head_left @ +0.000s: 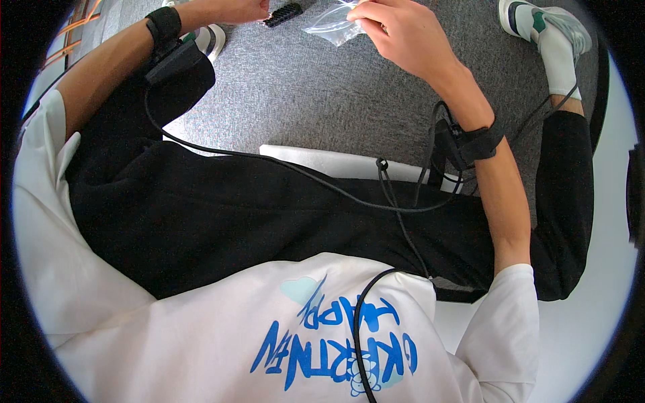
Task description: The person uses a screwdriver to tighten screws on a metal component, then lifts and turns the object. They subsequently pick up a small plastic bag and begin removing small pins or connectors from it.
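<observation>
At the top edge, my right hand (410, 40) pinches a clear plastic zip bag (334, 28), which hangs out to the left of the fingers. The bag's upper part is cut off by the frame, and I cannot tell what is in it. My left hand (243, 10) is also partly cut off there, its fingers curled closed. Right beside those fingertips is a small black ridged piece (283, 14), like a short brush or a toothed strip. Whether the fingers touch it or hold something else is hidden.
I sit on a grey fabric surface (322, 101) with my legs spread. A white flat edge (322, 158) shows behind my black-trousered leg (269, 208). Black cables (269, 160) run from the wrist-strapped devices (463, 144) across my lap. White shoes (547, 27) stand at the far side.
</observation>
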`<state>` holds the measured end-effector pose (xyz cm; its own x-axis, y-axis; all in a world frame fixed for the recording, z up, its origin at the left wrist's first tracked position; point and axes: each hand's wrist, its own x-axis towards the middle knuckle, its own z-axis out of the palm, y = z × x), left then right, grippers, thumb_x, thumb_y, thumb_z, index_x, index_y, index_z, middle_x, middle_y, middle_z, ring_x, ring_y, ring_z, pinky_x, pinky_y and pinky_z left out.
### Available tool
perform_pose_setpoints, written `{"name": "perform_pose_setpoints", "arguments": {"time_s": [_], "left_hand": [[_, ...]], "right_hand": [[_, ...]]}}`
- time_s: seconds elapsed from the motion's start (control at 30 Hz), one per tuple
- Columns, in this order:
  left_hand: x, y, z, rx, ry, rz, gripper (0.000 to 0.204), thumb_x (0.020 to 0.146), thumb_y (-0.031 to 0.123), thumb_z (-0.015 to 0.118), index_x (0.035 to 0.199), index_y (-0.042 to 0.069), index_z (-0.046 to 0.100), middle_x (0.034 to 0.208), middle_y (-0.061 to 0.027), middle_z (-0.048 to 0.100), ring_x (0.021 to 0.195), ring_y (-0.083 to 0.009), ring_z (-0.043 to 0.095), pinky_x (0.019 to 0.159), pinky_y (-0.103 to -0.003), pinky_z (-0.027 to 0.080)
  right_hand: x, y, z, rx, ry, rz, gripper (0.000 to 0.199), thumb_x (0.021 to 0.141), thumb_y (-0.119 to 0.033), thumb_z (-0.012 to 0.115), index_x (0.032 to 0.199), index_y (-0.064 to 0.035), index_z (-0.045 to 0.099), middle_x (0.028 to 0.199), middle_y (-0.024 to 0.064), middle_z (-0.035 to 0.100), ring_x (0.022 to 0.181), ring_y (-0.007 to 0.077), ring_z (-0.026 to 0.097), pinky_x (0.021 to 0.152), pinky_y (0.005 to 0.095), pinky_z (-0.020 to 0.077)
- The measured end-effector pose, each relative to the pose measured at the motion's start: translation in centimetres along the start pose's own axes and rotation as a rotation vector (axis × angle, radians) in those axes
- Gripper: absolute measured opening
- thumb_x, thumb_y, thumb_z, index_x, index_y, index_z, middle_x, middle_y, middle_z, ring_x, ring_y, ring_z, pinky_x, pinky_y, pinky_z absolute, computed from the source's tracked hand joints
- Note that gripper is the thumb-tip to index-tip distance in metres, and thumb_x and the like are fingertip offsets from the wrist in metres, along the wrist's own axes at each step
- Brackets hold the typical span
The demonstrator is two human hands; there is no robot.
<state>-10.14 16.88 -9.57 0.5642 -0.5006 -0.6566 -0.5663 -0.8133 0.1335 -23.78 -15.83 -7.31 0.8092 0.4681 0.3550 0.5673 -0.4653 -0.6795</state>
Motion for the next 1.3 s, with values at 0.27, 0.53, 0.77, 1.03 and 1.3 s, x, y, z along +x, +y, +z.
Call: {"name": "perform_pose_setpoints", "arguments": {"time_s": [0.27, 0.53, 0.77, 1.03, 1.3], "left_hand": [[-0.2, 1.5, -3.0, 0.252, -0.158, -0.003, 0.03, 0.082, 0.028, 0.068, 0.091, 0.0, 0.075, 0.086, -0.0225, 0.073, 0.083, -0.0395, 0.072, 0.073, -0.049, 0.055], [-2.9, 11.3, -10.1, -0.184, -0.189, 0.257, 0.024, 0.095, 0.025, 0.061, 0.097, 0.001, 0.066, 0.077, -0.0183, 0.065, 0.069, -0.0313, 0.06, 0.068, -0.045, 0.048], [-2.0, 13.3, -6.3, -0.003, -0.08, 0.312, 0.031, 0.097, 0.028, 0.059, 0.11, 0.001, 0.067, 0.096, -0.0243, 0.071, 0.09, -0.0427, 0.068, 0.078, -0.05, 0.051], [-1.2, 8.5, -5.9, 0.104, -0.062, 0.123, 0.034, 0.098, 0.035, 0.057, 0.099, 0.003, 0.068, 0.086, -0.026, 0.068, 0.084, -0.0455, 0.067, 0.075, -0.057, 0.05], [-0.5, -1.1, -0.8, 0.218, -0.075, 0.01, 0.034, 0.095, 0.035, 0.06, 0.099, 0.002, 0.067, 0.087, -0.0264, 0.069, 0.087, -0.0503, 0.066, 0.077, -0.058, 0.052]], "right_hand": [[0.1, -0.2, -0.1, 0.022, 0.04, -0.039, 0.007, 0.089, -0.005, 0.066, 0.093, -0.001, 0.07, 0.093, 0.0128, 0.067, 0.081, 0.0327, 0.069, 0.069, 0.0389, 0.0556], [0.1, -0.4, 0.3, 0.018, 0.011, -0.027, 0.008, 0.089, -0.006, 0.066, 0.094, -0.0018, 0.07, 0.094, 0.0128, 0.067, 0.082, 0.033, 0.069, 0.07, 0.04, 0.056], [0.1, -0.8, -0.2, 0.006, -0.007, -0.045, 0.008, 0.089, -0.005, 0.066, 0.095, -0.0016, 0.07, 0.095, 0.0133, 0.068, 0.083, 0.0331, 0.07, 0.07, 0.04, 0.0561], [-0.1, -0.4, 0.0, -0.004, 0.02, -0.038, 0.007, 0.09, -0.006, 0.066, 0.092, -0.0014, 0.07, 0.092, 0.0129, 0.068, 0.08, 0.0323, 0.069, 0.069, 0.0387, 0.0559], [0.2, -0.5, 0.0, 0.027, 0.007, -0.011, 0.007, 0.09, -0.006, 0.066, 0.092, -0.0006, 0.07, 0.092, 0.0125, 0.068, 0.08, 0.0318, 0.07, 0.069, 0.0381, 0.056]]}}
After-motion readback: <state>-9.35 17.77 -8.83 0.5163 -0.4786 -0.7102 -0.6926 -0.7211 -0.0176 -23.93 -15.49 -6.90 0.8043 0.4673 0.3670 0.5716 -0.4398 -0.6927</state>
